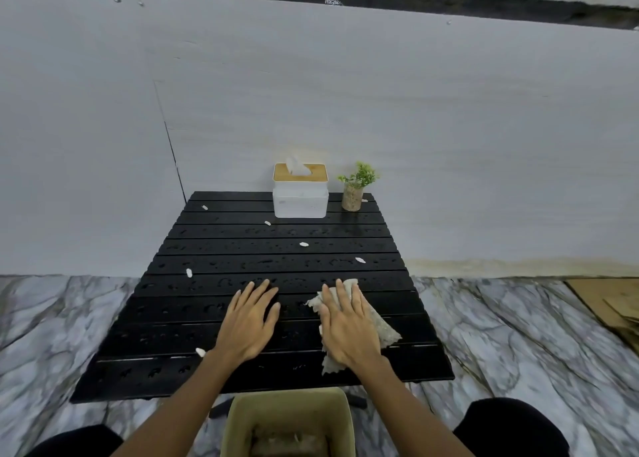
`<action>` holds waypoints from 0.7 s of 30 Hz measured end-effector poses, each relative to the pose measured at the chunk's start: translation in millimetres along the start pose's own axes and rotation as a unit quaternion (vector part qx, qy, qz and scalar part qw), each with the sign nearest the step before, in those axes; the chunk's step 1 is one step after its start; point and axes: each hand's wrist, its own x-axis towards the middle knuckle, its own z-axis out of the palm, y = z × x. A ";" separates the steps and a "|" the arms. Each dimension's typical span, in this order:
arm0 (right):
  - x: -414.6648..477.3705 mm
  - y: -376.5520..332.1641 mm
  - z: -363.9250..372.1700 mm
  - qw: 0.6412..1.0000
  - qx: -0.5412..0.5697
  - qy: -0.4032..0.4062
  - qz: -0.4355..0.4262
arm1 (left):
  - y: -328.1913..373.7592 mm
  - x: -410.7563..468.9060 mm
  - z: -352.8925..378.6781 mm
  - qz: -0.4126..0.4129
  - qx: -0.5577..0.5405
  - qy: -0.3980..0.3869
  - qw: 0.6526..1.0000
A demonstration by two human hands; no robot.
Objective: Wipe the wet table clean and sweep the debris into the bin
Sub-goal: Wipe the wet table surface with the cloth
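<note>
1. Head view, edges: black slatted table (207, 318) set with its far edge against a pale wall (449, 128); near edge just above the bin (288, 399), which stands on the floor between two dark-clad knees.
2. Open room: bare wet slats left of the left hand and across the middle; tissue box (300, 204) and small plant (356, 187) crowding the far edge, side by side, apart.
3. Left hand (250, 321): flat on the slats, fingers straight and a little spread, holding nothing.
4. Right hand (349, 328): flat on a crumpled cloth (383, 328), fingers straight, close together, pressing it to the table near the right side.
5. Debris: white bits scattered well apart, one (304, 244) mid-table, one (189, 272) left, one (200, 352) beside the left wrist.
6. Surface: water drops beading over most slats.
7. Room: grey-veined marble floor (518, 335); flat cardboard (608, 301) at far right.
</note>
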 end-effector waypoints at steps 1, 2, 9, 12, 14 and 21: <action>-2.5 3.0 0.0 1.000 -0.001 0.001 0.003 | -0.5 0.4 0.3 0.002 -0.001 0.005 1.000; -4.4 7.0 0.2 1.000 0.000 0.002 0.010 | -1.0 0.8 0.2 0.002 -0.002 0.007 1.000; 6.4 67.3 -12.5 0.984 -0.021 0.013 0.178 | -6.8 12.6 -4.1 -0.002 -0.011 0.018 1.000; 30.2 73.9 -18.6 0.978 -0.018 0.004 0.206 | -12.6 20.7 -3.3 -0.007 -0.009 0.014 1.000; 48.7 62.8 -16.0 0.982 -0.024 -0.001 0.185 | -15.1 25.6 -2.7 -0.010 -0.009 0.016 1.000; 45.4 11.4 3.5 1.000 -0.016 -0.004 -0.012 | -15.5 39.4 -1.0 -0.012 -0.014 0.022 1.000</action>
